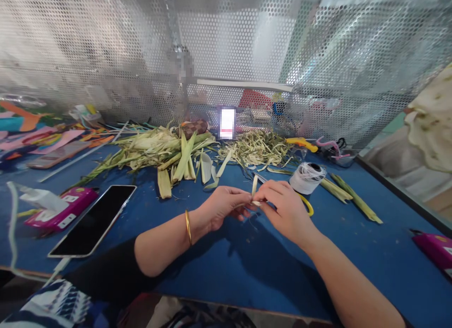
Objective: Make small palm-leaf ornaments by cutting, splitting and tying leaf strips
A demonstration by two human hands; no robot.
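A short pale strip of husk (254,185) stands up between my fingertips, over the middle of the blue table. My left hand (226,205) is closed in a pinch on its lower end. From the other side my right hand (282,205) also pinches the strip, with its thumb and fingers bent inward. A thin thread seems to trail just below the fingertips. Close behind the right hand stands a spool of white thread (306,178). The yellow handle of a pair of scissors (308,205) shows beside that hand; the rest is mostly hidden.
Piles of green-yellow husks (151,146) and shredded strips (259,149) lie along the back, before a perforated metal screen (236,40). A black-screened phone (95,219) and a magenta power strip (67,208) with a charger lie left. Cut stalks (356,198) lie right.
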